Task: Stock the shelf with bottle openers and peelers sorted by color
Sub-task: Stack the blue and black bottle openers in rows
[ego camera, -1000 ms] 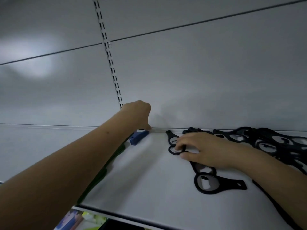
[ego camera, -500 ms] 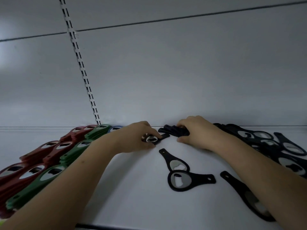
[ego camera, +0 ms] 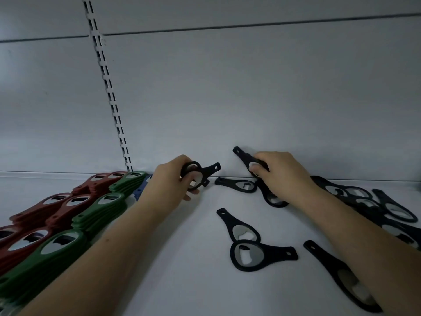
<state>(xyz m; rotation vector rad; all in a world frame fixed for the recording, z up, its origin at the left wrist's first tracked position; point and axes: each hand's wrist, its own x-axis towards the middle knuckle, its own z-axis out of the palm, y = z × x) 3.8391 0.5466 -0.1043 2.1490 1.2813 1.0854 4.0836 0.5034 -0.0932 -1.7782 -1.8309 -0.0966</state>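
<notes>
Presently: left hand (ego camera: 169,180) grasping black openers (ego camera: 200,173) lifted above white shelf (ego camera: 182,258), near back panel (ego camera: 227,99). Right hand (ego camera: 282,173) grasping another black opener (ego camera: 245,157), raised. Red stacks (ego camera: 45,213), green stacks (ego camera: 100,210) ranked at left; loose black pile (ego camera: 376,206) at right.

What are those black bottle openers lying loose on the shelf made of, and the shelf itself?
The black bottle openers: a matte black body, probably plastic or rubbery coating, around a pale grey insert that looks like brushed metal; it catches light where the body does not. The shelf: smooth, pale, faintly glossy, likely painted sheet metal, though the look alone leaves that open.
</notes>
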